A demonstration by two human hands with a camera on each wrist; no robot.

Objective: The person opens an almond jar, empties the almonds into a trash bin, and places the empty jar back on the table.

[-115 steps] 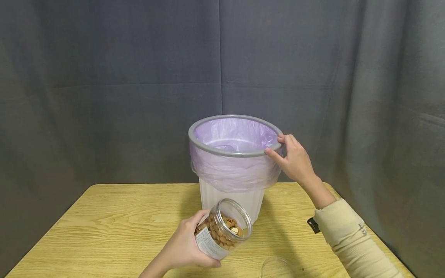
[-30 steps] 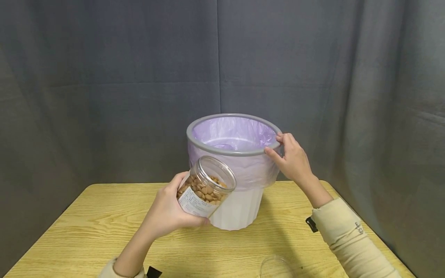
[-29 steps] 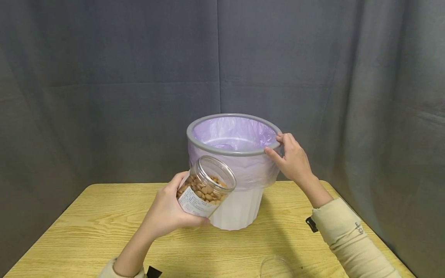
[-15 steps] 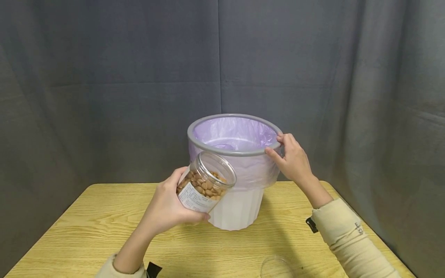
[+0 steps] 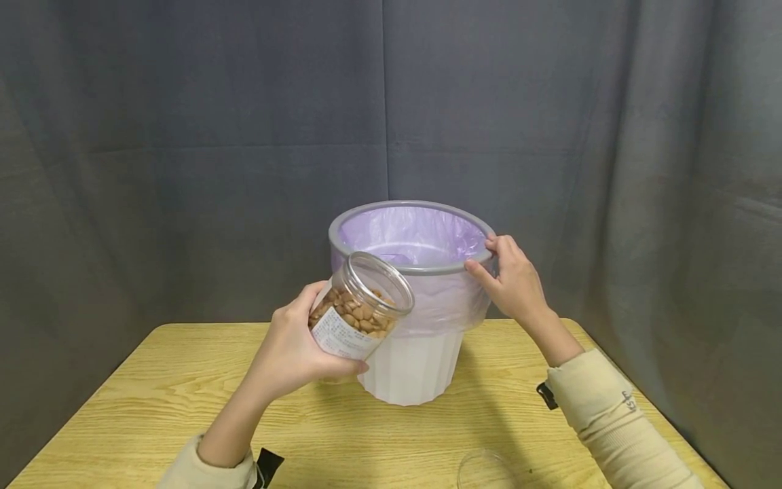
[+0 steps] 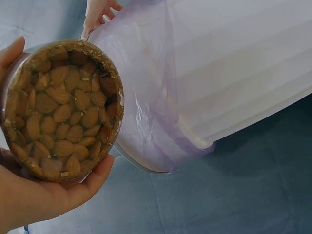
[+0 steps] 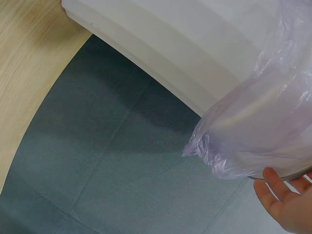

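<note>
One jar [image 5: 360, 305] higher, one bin [image 5: 412, 305].

A pale wooden table [image 5: 153, 401] with a marked grain fills the lower part of the head view, its rounded far corners showing at left and right. Behind it a dark grey curtain [image 5: 183, 136] hangs in soft vertical folds across the whole upper frame. At the bottom edge, right of centre, lies a clear round lid [image 5: 482, 470], partly cut off.
</note>
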